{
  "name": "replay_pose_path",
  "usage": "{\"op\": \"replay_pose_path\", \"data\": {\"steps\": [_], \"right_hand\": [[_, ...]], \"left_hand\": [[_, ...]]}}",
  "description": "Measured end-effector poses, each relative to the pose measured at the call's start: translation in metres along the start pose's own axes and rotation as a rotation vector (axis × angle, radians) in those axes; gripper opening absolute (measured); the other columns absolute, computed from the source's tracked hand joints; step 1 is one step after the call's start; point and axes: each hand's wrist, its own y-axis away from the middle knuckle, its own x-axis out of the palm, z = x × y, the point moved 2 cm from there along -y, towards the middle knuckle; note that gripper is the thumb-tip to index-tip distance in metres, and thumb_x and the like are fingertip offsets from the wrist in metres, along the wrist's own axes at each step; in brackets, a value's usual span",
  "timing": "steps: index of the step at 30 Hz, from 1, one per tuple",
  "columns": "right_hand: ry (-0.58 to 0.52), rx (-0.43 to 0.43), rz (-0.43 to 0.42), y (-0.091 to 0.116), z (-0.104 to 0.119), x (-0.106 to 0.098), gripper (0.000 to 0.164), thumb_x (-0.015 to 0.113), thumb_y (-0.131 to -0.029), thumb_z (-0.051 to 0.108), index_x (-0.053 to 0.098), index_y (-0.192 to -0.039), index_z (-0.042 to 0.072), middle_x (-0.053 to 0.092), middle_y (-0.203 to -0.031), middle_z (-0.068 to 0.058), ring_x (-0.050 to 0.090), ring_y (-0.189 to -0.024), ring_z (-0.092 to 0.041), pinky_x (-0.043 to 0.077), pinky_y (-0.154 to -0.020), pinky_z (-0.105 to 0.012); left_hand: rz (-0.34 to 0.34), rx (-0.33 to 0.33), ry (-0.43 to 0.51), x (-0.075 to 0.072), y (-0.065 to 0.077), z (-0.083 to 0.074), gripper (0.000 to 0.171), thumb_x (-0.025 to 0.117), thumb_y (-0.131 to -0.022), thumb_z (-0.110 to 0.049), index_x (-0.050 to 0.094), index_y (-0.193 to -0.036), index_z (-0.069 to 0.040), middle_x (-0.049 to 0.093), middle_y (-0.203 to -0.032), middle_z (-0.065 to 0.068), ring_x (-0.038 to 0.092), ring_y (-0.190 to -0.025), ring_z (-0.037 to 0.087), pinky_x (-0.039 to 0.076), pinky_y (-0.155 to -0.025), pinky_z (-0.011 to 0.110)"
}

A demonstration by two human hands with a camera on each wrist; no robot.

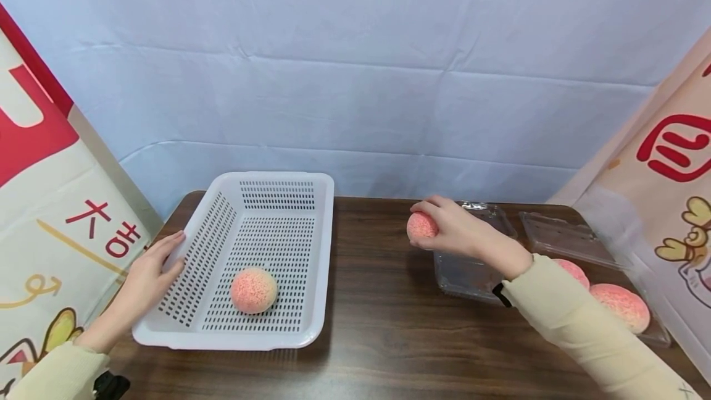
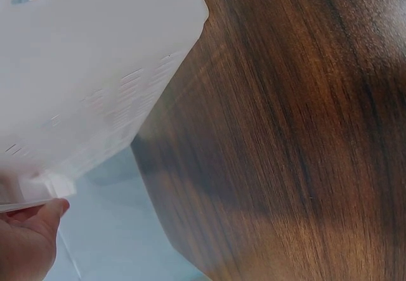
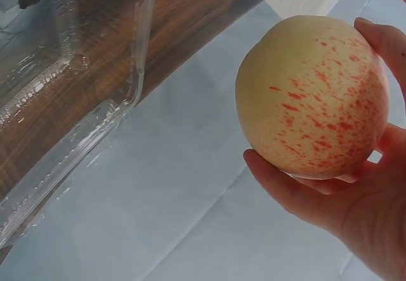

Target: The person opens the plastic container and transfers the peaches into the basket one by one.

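Observation:
My right hand (image 1: 452,230) grips a pink-speckled peach (image 1: 420,227) above the table, beside a clear plastic box (image 1: 466,273). In the right wrist view, thumb and fingers wrap around this peach (image 3: 314,97), whose pale yellow side faces the camera. On the left, my left hand (image 1: 145,276) holds the left rim of a white perforated basket (image 1: 326,252). The left wrist view shows that hand (image 2: 32,240) pinching the basket's edge. One peach (image 1: 253,290) lies inside the basket, toward its near end.
Two more peaches (image 1: 621,306) sit at the right, partly behind my right sleeve. Another clear plastic tray (image 1: 566,239) lies near the back right corner of the brown wooden table (image 1: 383,332). A pale blue cloth (image 1: 355,110) hangs behind, with printed banners on both sides.

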Motion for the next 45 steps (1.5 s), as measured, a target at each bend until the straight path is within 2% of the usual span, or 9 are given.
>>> {"op": "replay_pose_path", "data": {"steps": [7,13,27,45], "right_hand": [[0.007,-0.056,-0.045,-0.004,0.006,-0.001,0.054,0.074,-0.069,0.030,0.058,-0.112,0.003,0.054,-0.107,-0.014,0.055,-0.093,-0.027,0.048,-0.073,-0.038],[0.004,-0.055,-0.044,-0.006,0.009,-0.001,0.053,0.074,-0.070,0.031,0.058,-0.113,0.005,0.054,-0.106,-0.011,0.055,-0.092,-0.025,0.048,-0.072,-0.037],[-0.003,-0.113,-0.082,-0.013,0.019,-0.003,0.052,0.075,-0.069,0.030,0.059,-0.111,0.004,0.054,-0.106,-0.011,0.055,-0.092,-0.024,0.048,-0.074,-0.036],[-0.020,-0.200,-0.123,-0.027,0.038,-0.003,0.052,0.076,-0.068,0.029,0.060,-0.110,0.003,0.056,-0.105,-0.012,0.054,-0.094,-0.027,0.046,-0.078,-0.038]], "left_hand": [[0.010,-0.016,-0.003,-0.001,0.001,0.000,0.047,0.051,-0.088,-0.005,0.040,-0.132,0.008,0.039,-0.134,0.027,0.042,-0.113,0.047,0.034,-0.082,0.057],[0.007,-0.008,-0.012,-0.001,0.001,-0.001,0.047,0.052,-0.088,-0.005,0.041,-0.132,0.007,0.040,-0.134,0.026,0.044,-0.112,0.044,0.034,-0.081,0.052],[-0.005,0.001,-0.007,0.000,0.001,-0.001,0.046,0.052,-0.087,-0.004,0.042,-0.130,0.008,0.041,-0.133,0.027,0.042,-0.114,0.047,0.033,-0.082,0.056],[0.011,-0.015,-0.001,-0.003,0.000,-0.003,0.047,0.052,-0.087,-0.004,0.041,-0.131,0.008,0.040,-0.134,0.027,0.042,-0.113,0.048,0.035,-0.081,0.059]]}}
